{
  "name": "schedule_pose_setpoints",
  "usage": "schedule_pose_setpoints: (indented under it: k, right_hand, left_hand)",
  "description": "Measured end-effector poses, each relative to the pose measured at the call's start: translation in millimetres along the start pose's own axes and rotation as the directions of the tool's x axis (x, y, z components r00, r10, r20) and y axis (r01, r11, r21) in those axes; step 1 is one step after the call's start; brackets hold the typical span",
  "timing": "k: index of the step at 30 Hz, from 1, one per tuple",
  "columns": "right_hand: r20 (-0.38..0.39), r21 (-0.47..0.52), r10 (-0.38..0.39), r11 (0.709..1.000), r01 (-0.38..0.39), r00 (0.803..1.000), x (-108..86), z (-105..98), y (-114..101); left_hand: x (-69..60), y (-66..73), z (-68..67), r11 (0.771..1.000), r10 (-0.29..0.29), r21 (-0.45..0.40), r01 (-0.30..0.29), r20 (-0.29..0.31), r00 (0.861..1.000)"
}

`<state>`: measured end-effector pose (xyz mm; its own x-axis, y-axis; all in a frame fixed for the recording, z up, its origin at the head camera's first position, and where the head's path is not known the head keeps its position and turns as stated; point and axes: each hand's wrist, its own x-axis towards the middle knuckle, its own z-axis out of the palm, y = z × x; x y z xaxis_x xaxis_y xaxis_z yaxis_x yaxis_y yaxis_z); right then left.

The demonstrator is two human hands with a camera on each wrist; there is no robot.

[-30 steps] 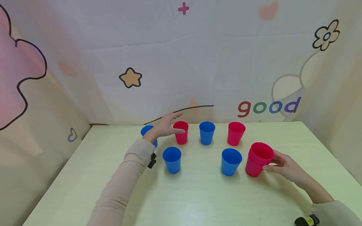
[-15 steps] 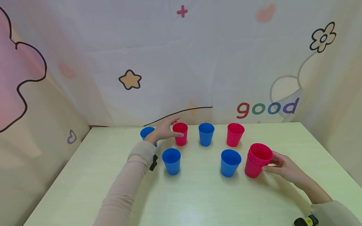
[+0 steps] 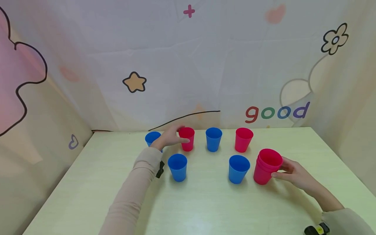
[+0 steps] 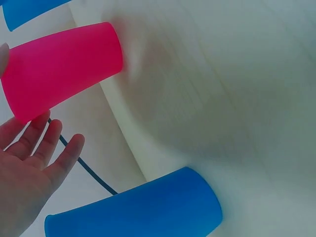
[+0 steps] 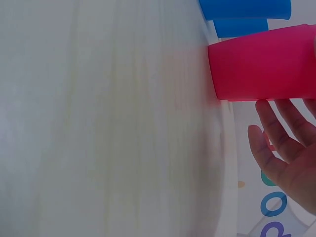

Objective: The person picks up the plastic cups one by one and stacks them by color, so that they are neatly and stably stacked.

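Observation:
In the head view my left hand (image 3: 170,136) has its thumb and fingers around a red cup (image 3: 188,141) in the back row. The left wrist view shows fingertips (image 4: 42,118) touching this upright cup (image 4: 64,69) near its rim; the thumb is mostly cut off. At the right, my right hand (image 3: 296,174) grips two nested red cups (image 3: 264,169) from their right side. Fingers (image 5: 269,123) of that hand meet the red cup's wall (image 5: 261,66) in the right wrist view. All the cups stand mouth up on the table.
Behind my left wrist, a blue cup (image 3: 152,137) is partly hidden. Another blue cup (image 3: 213,140) and a red cup (image 3: 243,140) continue the back row. Nearer stand two blue cups, one left (image 3: 178,168) and one right (image 3: 239,169). A printed cloth (image 3: 176,65) hangs behind the table (image 3: 205,209).
My left fingers have come down from above the back red cup and closed in on it. My right hand keeps the nested red cups in the same place.

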<state>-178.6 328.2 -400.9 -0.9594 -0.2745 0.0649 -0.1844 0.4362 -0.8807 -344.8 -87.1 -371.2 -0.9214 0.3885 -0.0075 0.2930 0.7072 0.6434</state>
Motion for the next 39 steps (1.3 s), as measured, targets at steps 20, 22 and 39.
schedule_pose_setpoints:
  k: [20, 22, 39]
  right_hand:
    - [-0.001, -0.007, 0.020, 1.000, -0.020, 1.000, 1.0, 0, 0]
    - [-0.003, -0.010, 0.021, 1.000, -0.021, 1.000, 1.0, 0, 0]
    - [-0.012, -0.023, 0.018, 1.000, -0.018, 1.000, 0.8, 0, 0]
  left_hand:
    - [-1.2, 5.0, 2.6, 0.999, -0.011, -0.035, 0.010, -0.022, 1.000]
    - [-1.5, 6.1, 1.9, 0.999, -0.006, -0.043, 0.005, -0.027, 1.000]
    - [-10.7, 23.3, -8.5, 0.997, 0.055, -0.043, -0.058, -0.054, 0.997]
